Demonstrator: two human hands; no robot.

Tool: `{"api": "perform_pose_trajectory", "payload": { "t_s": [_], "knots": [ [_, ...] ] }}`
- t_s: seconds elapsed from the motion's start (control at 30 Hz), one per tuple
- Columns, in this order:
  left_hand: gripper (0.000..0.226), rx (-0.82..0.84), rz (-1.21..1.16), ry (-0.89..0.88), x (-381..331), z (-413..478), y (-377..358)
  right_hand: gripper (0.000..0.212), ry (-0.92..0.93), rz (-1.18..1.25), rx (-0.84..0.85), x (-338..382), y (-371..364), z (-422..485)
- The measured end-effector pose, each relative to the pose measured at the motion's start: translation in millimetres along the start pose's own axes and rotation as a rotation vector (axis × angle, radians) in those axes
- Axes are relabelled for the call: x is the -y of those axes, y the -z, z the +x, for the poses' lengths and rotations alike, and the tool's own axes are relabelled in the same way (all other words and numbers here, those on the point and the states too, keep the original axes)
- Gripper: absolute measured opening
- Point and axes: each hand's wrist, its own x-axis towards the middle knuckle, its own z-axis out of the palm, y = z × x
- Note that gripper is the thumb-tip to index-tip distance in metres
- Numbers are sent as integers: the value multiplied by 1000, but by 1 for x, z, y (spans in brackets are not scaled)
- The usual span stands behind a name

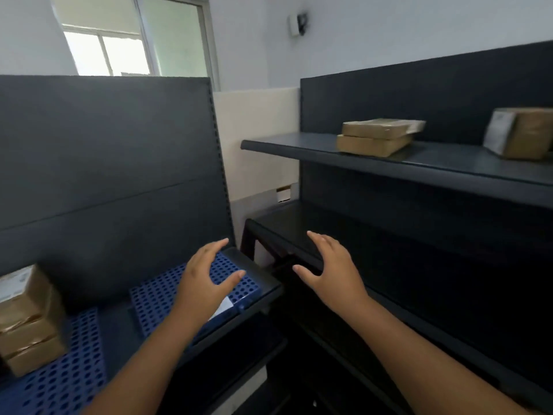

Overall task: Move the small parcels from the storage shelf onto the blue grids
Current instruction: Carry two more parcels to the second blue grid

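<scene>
Two flat brown parcels (375, 134) lie stacked on the upper board of the dark storage shelf (419, 166) at right. A bigger brown parcel with a white label (520, 133) stands further right on the same board. On the left shelf lie two blue perforated grids, one in the middle (155, 298) and one at the lower left (68, 375). A stack of taped brown parcels (28, 322) rests on the lower-left grid. My left hand (206, 280) hovers open over the middle grid. My right hand (332, 268) is open over the right shelf's lower board, holding nothing.
A tall dark back panel (104, 163) rises behind the blue grids. A narrow gap with a cream wall (257, 151) separates the two shelf units. The right shelf's lower board (389, 253) is dark. A window (119, 46) is above the left panel.
</scene>
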Motion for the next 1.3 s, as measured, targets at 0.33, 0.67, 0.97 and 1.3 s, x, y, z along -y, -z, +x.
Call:
{"api": "perform_pose_trajectory", "payload": {
  "t_s": [0.33,0.67,0.97,1.3],
  "knots": [
    [64,215,-211,-223,-107,11,-128,74,-234,-223,-238,-85,121,-79],
    [73,459,-400,-377,-198,-10,-227,74,-500,-426,-383,-142,225,-169],
    [80,639,-499,-423,-268,-52,-306,76,-692,-476,-503,-187,298,-252],
    [88,804,-550,-357,-316,-85,-375,87,-771,-373,-440,-233,315,-289]
  ]
}}
